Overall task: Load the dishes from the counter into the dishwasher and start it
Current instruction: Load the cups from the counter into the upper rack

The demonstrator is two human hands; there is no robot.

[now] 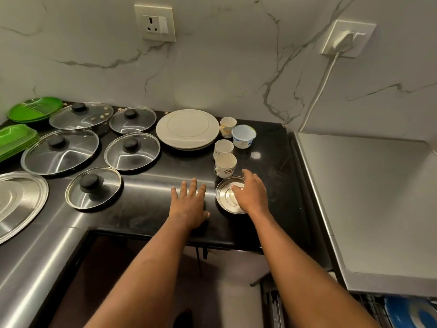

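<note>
Head view: the left hand (pixel 189 204) lies flat on the desk (pixel 146 185), grip released, likely bracing. At its three o'clock, the right hand (pixel 250 194) covers the small steel plate (pixel 223 197); whether its grip grasps it, I cannot tell.

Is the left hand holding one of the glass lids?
No, the left hand lies flat with straight fingers on the bare black counter, apart from the nearest glass lid.
</note>
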